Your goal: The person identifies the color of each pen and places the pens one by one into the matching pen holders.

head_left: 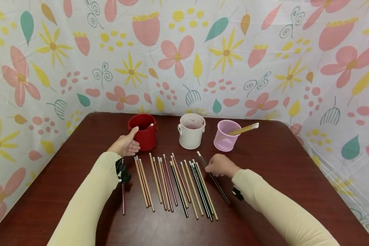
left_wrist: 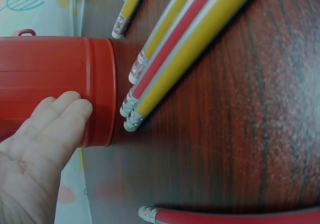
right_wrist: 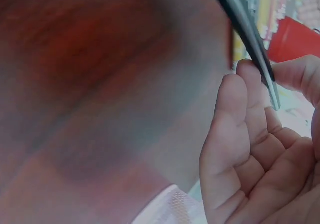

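I have my right hand point(head_left: 220, 165) pinching a black pencil point(head_left: 219, 186) right of centre; my left hand point(head_left: 126, 144), fingers straight, meets the red bucket point(head_left: 146, 138). Loose pencils point(head_left: 178, 188) lie between; white bucket point(head_left: 190, 138) and pink cup point(head_left: 223, 142) stand above.

Head view: worn on the head, facing forward and down over the desk point(head_left: 270, 147) to a flowered backdrop point(head_left: 178, 85); most distant of three, taking in left hand point(head_left: 127, 145) and right hand point(head_left: 222, 165). Left wrist view: close, scene turned sideways, facing past the left hand to the red bucket point(left_wrist: 55, 68) and pencil row point(left_wrist: 172, 41). Right wrist view: very near, facing the right hand and a dark pencil point(right_wrist: 244, 23). Shared, head and left wrist: red bucket, pencil row. Shared, head and right wrist: dark pencil, red bucket.
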Tool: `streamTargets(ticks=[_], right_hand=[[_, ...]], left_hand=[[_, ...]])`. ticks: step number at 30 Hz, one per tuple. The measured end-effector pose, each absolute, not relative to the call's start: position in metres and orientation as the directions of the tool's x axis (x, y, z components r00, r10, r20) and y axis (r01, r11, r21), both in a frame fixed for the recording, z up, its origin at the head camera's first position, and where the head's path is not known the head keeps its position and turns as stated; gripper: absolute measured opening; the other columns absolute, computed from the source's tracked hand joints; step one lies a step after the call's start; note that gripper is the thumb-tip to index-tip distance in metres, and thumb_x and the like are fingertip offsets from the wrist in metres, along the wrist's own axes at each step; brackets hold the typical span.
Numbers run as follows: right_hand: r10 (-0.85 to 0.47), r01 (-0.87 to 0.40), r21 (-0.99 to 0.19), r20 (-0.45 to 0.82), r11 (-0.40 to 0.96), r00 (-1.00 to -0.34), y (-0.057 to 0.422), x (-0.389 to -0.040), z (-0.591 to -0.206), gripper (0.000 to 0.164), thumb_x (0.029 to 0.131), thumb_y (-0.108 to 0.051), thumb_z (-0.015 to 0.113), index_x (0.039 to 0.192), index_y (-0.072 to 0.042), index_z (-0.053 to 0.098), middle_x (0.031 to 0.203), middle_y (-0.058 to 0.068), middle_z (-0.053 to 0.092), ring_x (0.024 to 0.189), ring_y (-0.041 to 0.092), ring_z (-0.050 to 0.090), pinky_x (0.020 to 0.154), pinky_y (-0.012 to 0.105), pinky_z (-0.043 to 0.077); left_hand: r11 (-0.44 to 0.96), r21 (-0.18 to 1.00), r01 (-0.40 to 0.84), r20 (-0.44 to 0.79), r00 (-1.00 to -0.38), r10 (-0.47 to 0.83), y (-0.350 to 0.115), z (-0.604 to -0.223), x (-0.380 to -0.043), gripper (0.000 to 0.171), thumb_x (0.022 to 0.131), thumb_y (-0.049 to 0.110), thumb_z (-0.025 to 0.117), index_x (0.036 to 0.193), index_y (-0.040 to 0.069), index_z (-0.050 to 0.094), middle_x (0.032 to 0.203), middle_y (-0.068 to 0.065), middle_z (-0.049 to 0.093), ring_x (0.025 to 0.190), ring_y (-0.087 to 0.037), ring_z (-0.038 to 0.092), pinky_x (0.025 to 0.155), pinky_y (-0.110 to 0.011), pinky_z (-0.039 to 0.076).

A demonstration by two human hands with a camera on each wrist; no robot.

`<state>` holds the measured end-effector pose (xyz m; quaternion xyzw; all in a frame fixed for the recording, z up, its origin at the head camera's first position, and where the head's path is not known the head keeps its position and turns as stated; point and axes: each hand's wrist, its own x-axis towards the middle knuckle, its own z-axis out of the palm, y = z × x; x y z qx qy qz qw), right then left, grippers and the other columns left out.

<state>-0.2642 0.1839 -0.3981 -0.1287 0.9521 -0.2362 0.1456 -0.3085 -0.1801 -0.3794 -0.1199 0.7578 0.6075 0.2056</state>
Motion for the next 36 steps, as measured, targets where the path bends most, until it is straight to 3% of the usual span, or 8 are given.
streamTargets(ticks=[8, 15, 22, 31, 36], right_hand=[[-0.343, -0.221, -0.540, -0.135, 0.812, -0.930, 0.183, -0.266, -0.377, 0.019, 0.074, -0.009, 0.062, 0.056, -0.008, 0.056, 0.045, -0.003, 0.047, 0.040, 0.007, 0.041, 0.042, 0.022, 0.036], [-0.327, -0.237, -0.561, -0.064, 0.793, -0.943, 0.182, -0.269, -0.368, 0.006, 0.073, -0.006, 0.065, 0.070, -0.004, 0.059, 0.054, -0.003, 0.050, 0.044, 0.008, 0.046, 0.043, 0.022, 0.042], [-0.292, -0.218, -0.674, 0.004, 0.706, -0.956, 0.178, -0.270, -0.363, 0.009, 0.071, -0.001, 0.062, 0.078, 0.001, 0.057, 0.066, 0.001, 0.053, 0.045, 0.008, 0.045, 0.043, 0.021, 0.043], [-0.304, -0.276, -0.659, 0.075, 0.700, -0.950, 0.175, -0.270, -0.345, 0.009, 0.071, -0.001, 0.062, 0.079, 0.000, 0.058, 0.065, 0.001, 0.052, 0.045, 0.007, 0.046, 0.046, 0.022, 0.042], [-0.317, -0.321, -0.626, 0.123, 0.711, -0.941, 0.175, -0.273, -0.339, 0.010, 0.070, -0.002, 0.063, 0.079, 0.000, 0.059, 0.065, 0.000, 0.053, 0.053, 0.009, 0.046, 0.052, 0.024, 0.040]], left_hand=[[0.235, 0.871, -0.433, -0.458, -0.887, 0.065, -0.180, -0.378, -0.309, 0.093, 0.094, 0.066, 0.030, 0.135, -0.016, 0.040, 0.137, -0.032, 0.045, 0.124, -0.039, 0.048, 0.102, -0.043, 0.041], [0.234, 0.872, -0.431, -0.458, -0.886, 0.076, -0.180, -0.379, -0.309, 0.093, 0.094, 0.066, 0.029, 0.135, -0.017, 0.039, 0.137, -0.032, 0.044, 0.124, -0.039, 0.048, 0.103, -0.043, 0.040], [0.236, 0.869, -0.434, -0.461, -0.885, 0.068, -0.180, -0.381, -0.309, 0.092, 0.094, 0.065, 0.029, 0.134, -0.016, 0.041, 0.135, -0.031, 0.047, 0.123, -0.039, 0.049, 0.102, -0.043, 0.040], [0.233, 0.872, -0.430, -0.458, -0.885, 0.080, -0.180, -0.382, -0.305, 0.092, 0.094, 0.065, 0.028, 0.136, -0.017, 0.039, 0.137, -0.032, 0.044, 0.125, -0.040, 0.047, 0.102, -0.043, 0.041], [0.235, 0.874, -0.426, -0.454, -0.887, 0.080, -0.180, -0.381, -0.305, 0.092, 0.094, 0.066, 0.029, 0.135, -0.016, 0.039, 0.137, -0.032, 0.044, 0.124, -0.040, 0.047, 0.102, -0.042, 0.041]])
